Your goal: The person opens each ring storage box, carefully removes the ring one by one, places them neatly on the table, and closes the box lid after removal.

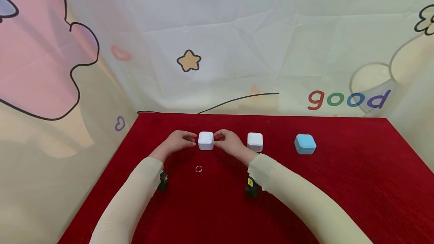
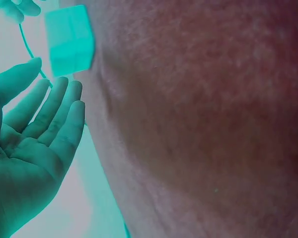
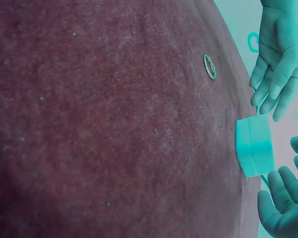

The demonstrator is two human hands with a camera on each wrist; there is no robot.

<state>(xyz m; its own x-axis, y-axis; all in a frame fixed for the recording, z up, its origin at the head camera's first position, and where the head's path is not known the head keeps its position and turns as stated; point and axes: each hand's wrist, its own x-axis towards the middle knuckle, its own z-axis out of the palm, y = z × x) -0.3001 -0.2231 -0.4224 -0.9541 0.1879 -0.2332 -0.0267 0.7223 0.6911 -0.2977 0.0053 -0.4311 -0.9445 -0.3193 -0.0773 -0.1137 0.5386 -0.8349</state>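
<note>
A small white box (image 1: 205, 141) with rounded corners, probably a ring box, sits on the red cloth between both hands. Its lid is down, and a seam runs round its side in the right wrist view. Just left of the box is my left hand (image 1: 181, 141), fingers fairly straight and slightly apart from it in the left wrist view (image 2: 35, 134). On the other side, my right hand (image 1: 232, 144) has its fingertips close to the box; whether they touch it I cannot tell. A thin gold-coloured ring (image 1: 199, 169) lies on the cloth nearer to me.
A second white box (image 1: 255, 142) stands beyond my right wrist, and a light blue box (image 1: 305, 144) farther right. The red cloth (image 1: 356, 183) covers the table. A printed backdrop (image 1: 230, 48) closes off the back and sides.
</note>
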